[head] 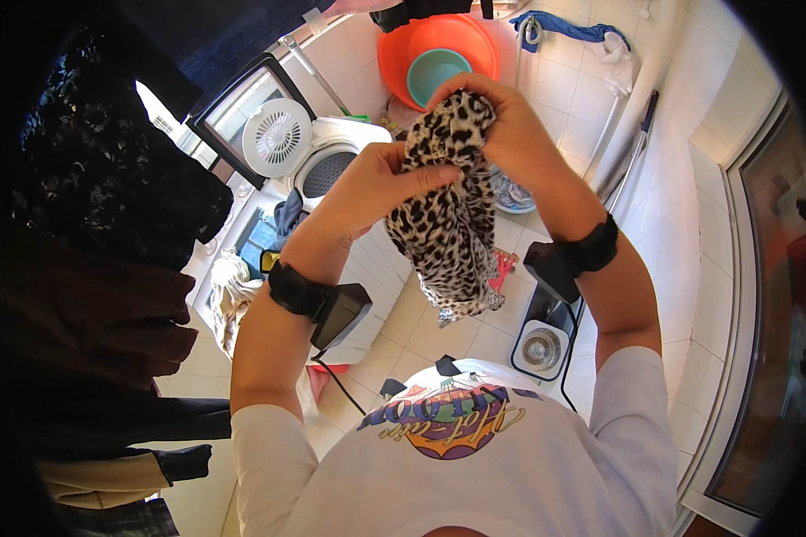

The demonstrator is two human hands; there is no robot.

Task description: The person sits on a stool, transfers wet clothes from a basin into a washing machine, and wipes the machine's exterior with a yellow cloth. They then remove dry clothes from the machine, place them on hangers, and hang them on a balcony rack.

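A leopard-print cloth garment (446, 228), bunched at its top, hangs from both hands in front of me. My left hand (389, 188) grips its left side, with the thumb lying across the fabric. Higher up and to the right, my right hand (504, 124) is closed on the garment's upper end, its fingertips partly hidden behind the cloth. The lower part drops in folds above the tiled floor. Each forearm wears a black strap with a black box.
At left stands a twin-tub washing machine (376, 295) with its spin-tub lid raised and clothes on it. Dark garments (107, 288) hang far left. Beyond my hands are an orange basin (480, 40) and a teal basin (436, 70). A mop bucket (541, 349) stands at right.
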